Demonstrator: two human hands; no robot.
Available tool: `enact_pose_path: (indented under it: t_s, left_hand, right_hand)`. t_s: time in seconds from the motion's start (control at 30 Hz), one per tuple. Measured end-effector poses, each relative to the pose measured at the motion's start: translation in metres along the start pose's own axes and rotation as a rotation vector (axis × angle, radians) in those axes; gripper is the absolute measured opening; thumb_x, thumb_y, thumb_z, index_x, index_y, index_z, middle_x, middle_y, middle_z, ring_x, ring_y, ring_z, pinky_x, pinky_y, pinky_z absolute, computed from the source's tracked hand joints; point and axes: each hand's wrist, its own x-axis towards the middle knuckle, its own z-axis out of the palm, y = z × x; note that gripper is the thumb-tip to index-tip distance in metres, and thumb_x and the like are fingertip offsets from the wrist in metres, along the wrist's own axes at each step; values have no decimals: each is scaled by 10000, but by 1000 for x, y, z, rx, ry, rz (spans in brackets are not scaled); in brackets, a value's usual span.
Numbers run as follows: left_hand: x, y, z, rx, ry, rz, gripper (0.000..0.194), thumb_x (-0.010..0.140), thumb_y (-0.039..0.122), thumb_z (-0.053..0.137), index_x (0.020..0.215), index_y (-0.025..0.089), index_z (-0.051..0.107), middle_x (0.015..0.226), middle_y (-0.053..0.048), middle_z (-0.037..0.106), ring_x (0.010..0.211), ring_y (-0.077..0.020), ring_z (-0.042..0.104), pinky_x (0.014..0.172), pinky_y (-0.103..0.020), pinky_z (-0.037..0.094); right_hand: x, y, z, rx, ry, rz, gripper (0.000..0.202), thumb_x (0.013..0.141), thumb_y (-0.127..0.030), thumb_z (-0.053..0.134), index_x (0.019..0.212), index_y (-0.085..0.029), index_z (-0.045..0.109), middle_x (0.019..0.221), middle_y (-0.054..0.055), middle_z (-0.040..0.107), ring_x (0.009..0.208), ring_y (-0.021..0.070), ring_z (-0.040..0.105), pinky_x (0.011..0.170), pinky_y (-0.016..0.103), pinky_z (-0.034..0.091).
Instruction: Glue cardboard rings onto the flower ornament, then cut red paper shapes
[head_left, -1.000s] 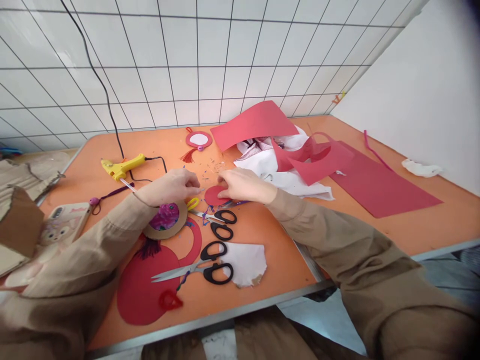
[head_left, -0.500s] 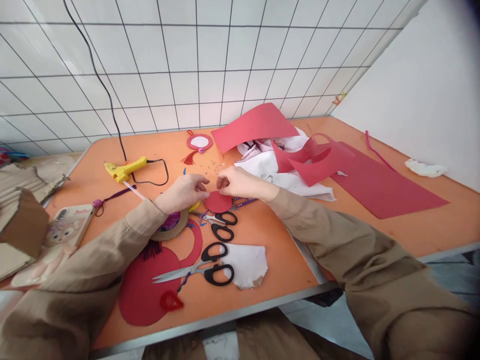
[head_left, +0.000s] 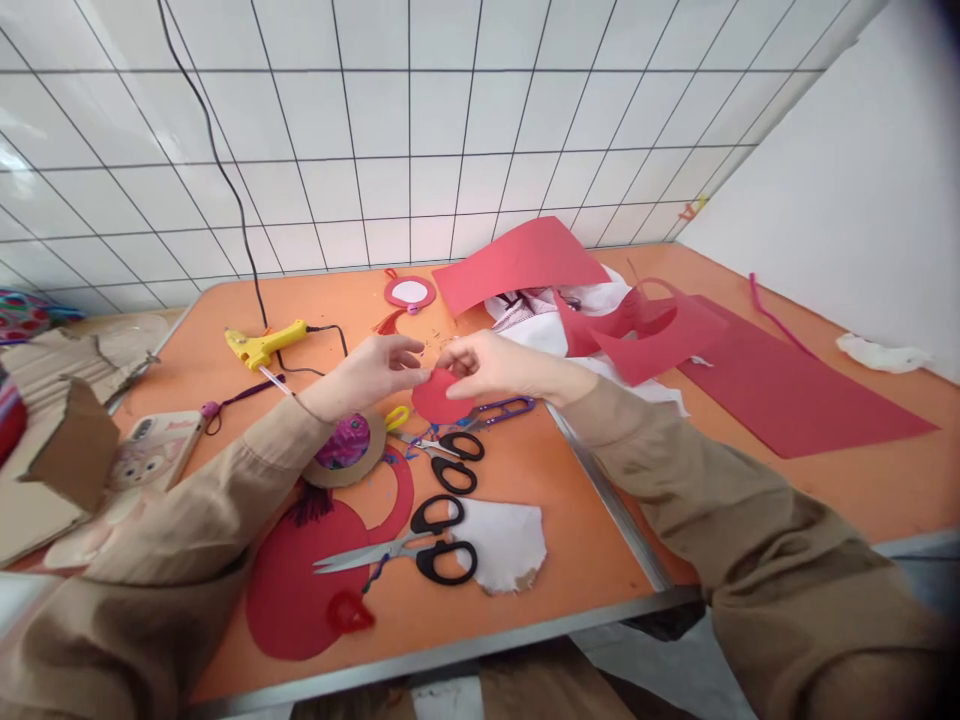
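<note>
From my remote seat I see the right hand [head_left: 491,365] with its thumb and fingers closed on the upper edge of a small red paper disc [head_left: 442,404], held above the orange tabletop [head_left: 581,540] between both hands. The left hand [head_left: 371,375] has its fingertips at the disc's upper-left edge, though I can't tell whether they grip it; just nearer me lie small black-handled metal scissors [head_left: 438,447].

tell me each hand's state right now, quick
Left hand: part-curled at the edge of the red disc; whether it grips cannot be told.
Right hand: closed, holding the red disc.
</note>
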Motion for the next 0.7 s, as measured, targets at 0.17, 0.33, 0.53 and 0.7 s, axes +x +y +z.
enact_pose_path:
  t_s: [0.17,0.33,0.53,0.7]
  left_hand:
    - [-6,12,0,-413,-56,-58,332,638,365,816,867,134,747,780,-75,742,764,-193,682,703,-312,553]
    - [-6,15,1,-587,48,-164,316,545,370,872,704,128,747,647,-49,717,559,-121,610,541,-233,505]
    - [-7,21,-6,-657,159,-97,401,571,479,865,705,117,754,697,-85,731,600,-125,616,533,-217,509]
    - [-9,23,-6,-716,238,-49,425,593,496,853,742,113,746,711,-74,725,630,-130,633,560,-228,519]
  right_hand:
    - [-4,-10,-9,352,118,-3,207,773,-317,663,669,-142,628,570,-14,551,522,99,501,491,231,387]
    - [-8,-26,-8,476,305,-50,159,696,-178,696,848,-149,660,659,-10,628,563,105,561,505,223,433]
    - [-5,-35,-11,442,442,-53,99,765,-194,654,857,-161,637,532,-59,531,445,90,504,430,219,395]
    - [2,-37,-2,434,453,-268,445,741,-125,637,1178,-195,595,690,-49,602,589,110,571,528,239,471]
